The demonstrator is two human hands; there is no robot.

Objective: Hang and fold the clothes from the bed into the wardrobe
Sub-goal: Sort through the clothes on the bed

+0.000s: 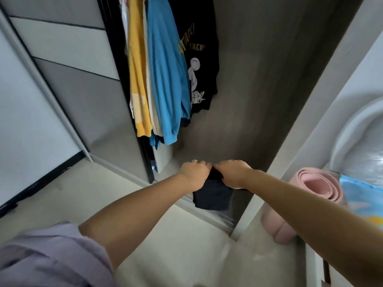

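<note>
Both hands out in front of the open wardrobe (259, 100): left hand (193, 175) and right hand (233, 172) side by side, fingers curled, pinching the top edge of a folded dark garment (211, 197) so it hangs flat over the wardrobe floor, likely to keep the fold while setting it down. Yellow top (137, 79), blue top (165, 79), black printed shirt (199, 59) already hang inside. Pink rolled mat (315, 185) beside the wardrobe.

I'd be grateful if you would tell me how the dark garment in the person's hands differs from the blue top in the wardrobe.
The dark garment is navy or black; the blue top is bright blue. The dark garment is a small folded bundle gripped by the left hand and right hand; the blue top hangs full length, untouched, among other hung clothes. Both are plain fabric with no visible print.
</note>
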